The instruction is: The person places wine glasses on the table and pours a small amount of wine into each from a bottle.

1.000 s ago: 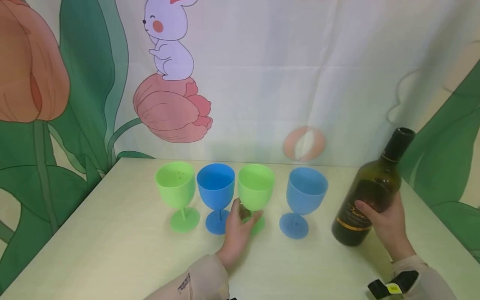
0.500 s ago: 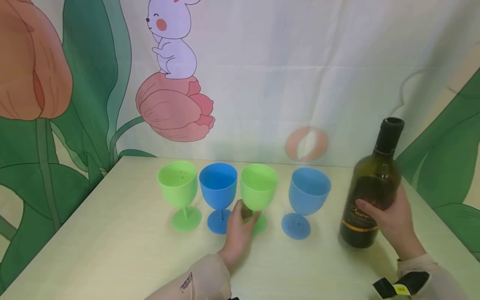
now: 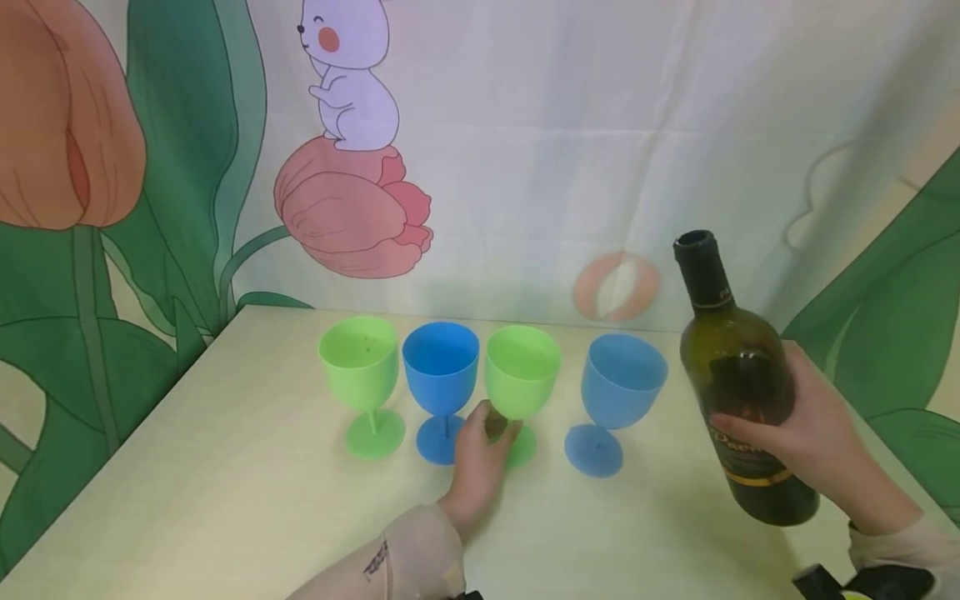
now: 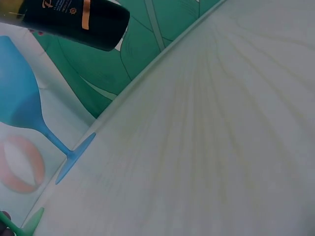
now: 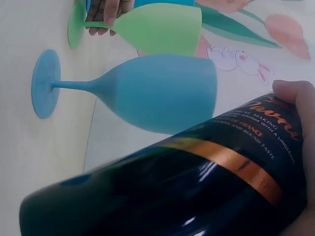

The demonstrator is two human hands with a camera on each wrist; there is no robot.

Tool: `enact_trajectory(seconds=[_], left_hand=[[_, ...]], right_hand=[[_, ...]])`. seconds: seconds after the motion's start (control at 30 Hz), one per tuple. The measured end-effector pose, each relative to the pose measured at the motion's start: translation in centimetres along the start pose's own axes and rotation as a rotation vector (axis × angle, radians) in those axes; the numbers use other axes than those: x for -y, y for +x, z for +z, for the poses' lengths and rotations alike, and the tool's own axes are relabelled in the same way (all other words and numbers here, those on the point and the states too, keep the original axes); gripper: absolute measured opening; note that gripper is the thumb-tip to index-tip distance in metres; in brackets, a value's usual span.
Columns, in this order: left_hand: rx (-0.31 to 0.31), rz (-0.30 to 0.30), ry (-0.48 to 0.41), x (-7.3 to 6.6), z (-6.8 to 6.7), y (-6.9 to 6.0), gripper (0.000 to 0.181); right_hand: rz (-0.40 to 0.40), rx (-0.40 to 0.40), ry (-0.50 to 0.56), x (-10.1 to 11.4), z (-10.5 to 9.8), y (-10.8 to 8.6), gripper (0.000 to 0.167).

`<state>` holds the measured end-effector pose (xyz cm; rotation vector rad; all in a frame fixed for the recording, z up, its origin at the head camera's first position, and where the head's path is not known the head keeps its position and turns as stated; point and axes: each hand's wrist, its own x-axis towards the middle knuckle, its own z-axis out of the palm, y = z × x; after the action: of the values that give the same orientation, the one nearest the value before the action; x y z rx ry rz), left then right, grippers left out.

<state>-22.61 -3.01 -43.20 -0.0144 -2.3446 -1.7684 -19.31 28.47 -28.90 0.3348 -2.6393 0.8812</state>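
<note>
My right hand (image 3: 817, 442) grips a dark wine bottle (image 3: 742, 383) round its labelled body. The bottle is held above the table, its open neck tilted to the left. My left hand (image 3: 480, 467) pinches the stem of a green goblet (image 3: 522, 367), which stands upright; the right wrist view shows fingers (image 5: 110, 12) at that stem. Between the green goblet and the bottle stands a light blue goblet (image 3: 624, 379), untouched. In the left wrist view only a sliver of the green goblet's foot (image 4: 33, 222) shows.
Left of my left hand stand a darker blue goblet (image 3: 441, 367) and another green goblet (image 3: 360, 362), in a row along the table's back. The pale table (image 3: 225, 467) ends at a printed curtain (image 3: 525, 167) with a rabbit and tulips.
The bottle has risen off the table and tipped from leaning right to leaning left, in my right hand's grip. My left hand stays at the green goblet's stem.
</note>
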Motion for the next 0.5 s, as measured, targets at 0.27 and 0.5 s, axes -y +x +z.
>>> enact_trajectory(seconds=[0.27,0.5], left_hand=[[0.001,-0.003,0.007,0.0,0.0,0.1,0.013],[-0.001,-0.002,0.009,0.0,0.0,0.1,0.015]], right_hand=[[0.038,0.102,-0.07,1.8,-1.1,-0.3,0.086],[-0.08,0.115,-0.063,2.8,-1.0,-0.4,0.081]])
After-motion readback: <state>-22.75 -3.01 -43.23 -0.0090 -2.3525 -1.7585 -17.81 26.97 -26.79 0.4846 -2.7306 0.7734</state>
